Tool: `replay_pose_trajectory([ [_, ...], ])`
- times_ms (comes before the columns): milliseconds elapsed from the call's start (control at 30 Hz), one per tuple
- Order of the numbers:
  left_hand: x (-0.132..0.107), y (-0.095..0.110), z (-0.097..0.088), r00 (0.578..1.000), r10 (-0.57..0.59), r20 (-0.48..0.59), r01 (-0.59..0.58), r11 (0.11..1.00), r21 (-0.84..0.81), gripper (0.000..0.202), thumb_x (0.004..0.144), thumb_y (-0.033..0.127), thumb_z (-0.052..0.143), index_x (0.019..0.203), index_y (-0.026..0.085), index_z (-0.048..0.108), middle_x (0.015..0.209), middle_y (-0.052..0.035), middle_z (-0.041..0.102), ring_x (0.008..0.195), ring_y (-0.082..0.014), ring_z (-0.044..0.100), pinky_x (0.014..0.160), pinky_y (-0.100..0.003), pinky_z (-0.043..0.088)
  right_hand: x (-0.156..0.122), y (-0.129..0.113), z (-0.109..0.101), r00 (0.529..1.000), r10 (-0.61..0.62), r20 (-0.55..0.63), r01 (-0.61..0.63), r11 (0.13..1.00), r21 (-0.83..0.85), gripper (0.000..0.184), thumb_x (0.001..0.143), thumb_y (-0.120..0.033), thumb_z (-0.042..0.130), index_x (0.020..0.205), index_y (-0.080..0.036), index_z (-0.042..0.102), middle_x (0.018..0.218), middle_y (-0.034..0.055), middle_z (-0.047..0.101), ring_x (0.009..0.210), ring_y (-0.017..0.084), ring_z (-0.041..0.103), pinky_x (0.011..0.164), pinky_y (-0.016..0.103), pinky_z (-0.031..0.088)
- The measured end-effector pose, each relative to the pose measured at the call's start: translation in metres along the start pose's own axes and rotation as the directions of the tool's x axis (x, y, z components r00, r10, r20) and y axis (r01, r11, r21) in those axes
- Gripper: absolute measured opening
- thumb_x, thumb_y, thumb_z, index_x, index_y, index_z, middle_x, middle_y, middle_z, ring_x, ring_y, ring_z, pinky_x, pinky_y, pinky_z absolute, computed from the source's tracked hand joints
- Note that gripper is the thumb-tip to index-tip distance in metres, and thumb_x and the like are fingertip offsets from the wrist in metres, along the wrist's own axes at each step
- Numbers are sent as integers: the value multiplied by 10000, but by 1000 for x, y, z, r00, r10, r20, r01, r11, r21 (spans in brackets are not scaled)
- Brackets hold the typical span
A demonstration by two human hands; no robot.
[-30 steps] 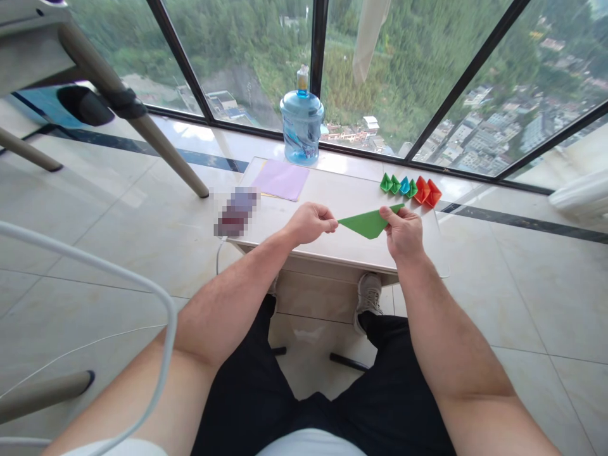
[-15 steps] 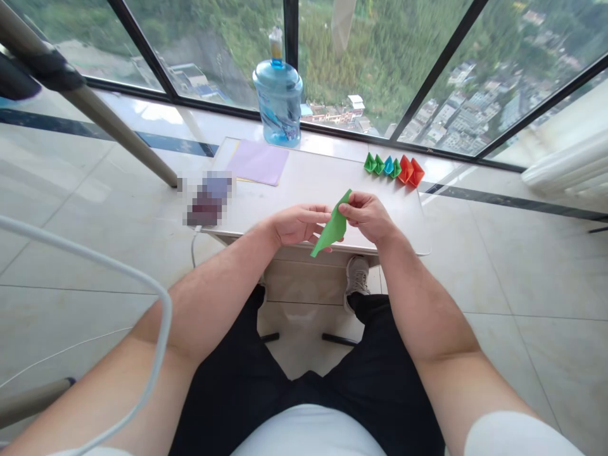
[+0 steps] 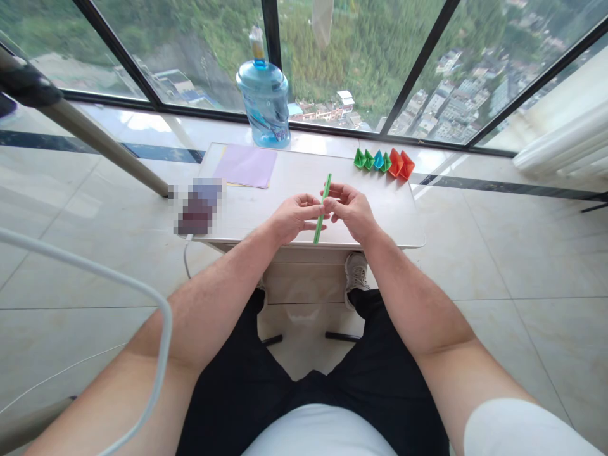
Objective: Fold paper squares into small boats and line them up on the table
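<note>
A folded piece of green paper (image 3: 317, 232) is held up above the front of the white table, its narrow edge turned toward me. My left hand (image 3: 295, 216) pinches it from the left side, with the lower fingers stretched behind it. From the right, my right hand (image 3: 350, 209) grips the same paper between thumb and fingers near its middle. Farther back on the right of the table stands a row of folded paper boats: green boats (image 3: 360, 159), a blue boat (image 3: 379, 160) and red boats (image 3: 400, 164).
Purple paper sheets (image 3: 247, 166) lie at the table's (image 3: 294, 174) back left. Near its left edge is a blurred-out object (image 3: 198, 206) with a cable. A blue water bottle (image 3: 264, 104) stands by the window. A pale cable (image 3: 118, 272) loops across the left foreground.
The green paper has turned from showing its broad face to standing edge-on. My left hand now pinches it, and my right hand has moved down to its middle.
</note>
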State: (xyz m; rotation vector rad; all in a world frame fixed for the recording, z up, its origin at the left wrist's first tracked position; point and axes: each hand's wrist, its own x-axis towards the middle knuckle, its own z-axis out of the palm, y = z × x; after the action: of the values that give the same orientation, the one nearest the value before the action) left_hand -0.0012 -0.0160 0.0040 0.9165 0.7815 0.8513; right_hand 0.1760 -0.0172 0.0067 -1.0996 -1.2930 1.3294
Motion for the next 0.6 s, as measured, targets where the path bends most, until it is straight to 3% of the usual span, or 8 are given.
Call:
replay_pose_trajectory([
  [167, 2, 0, 1, 994, 46, -102, -37, 995, 88, 509, 589, 385, 960, 852, 158, 589, 914, -39, 703, 875, -205, 714, 870, -494, 589, -1, 0, 2, 999, 10, -31, -12, 999, -45, 545, 682, -456, 844, 1129, -180, 700, 992, 57, 746, 748, 140, 652, 537, 231, 505],
  [367, 4, -3, 0, 983, 87, -164, -61, 986, 157, 498, 568, 379, 954, 850, 157, 608, 960, -39, 691, 834, -189, 703, 840, -474, 598, -2, 2, 6, 996, -34, -78, 27, 996, -90, 440, 704, -383, 791, 1080, -164, 721, 980, 61, 757, 732, 137, 651, 540, 241, 513],
  [600, 3, -2, 1, 966, 178, -185, -127, 958, 256, 464, 603, 409, 913, 861, 161, 617, 919, -32, 698, 790, -174, 689, 773, -370, 573, -2, 0, 10, 986, -58, -158, 45, 995, -86, 423, 694, -383, 796, 1041, -156, 712, 903, 49, 748, 679, 130, 633, 525, 252, 505],
])
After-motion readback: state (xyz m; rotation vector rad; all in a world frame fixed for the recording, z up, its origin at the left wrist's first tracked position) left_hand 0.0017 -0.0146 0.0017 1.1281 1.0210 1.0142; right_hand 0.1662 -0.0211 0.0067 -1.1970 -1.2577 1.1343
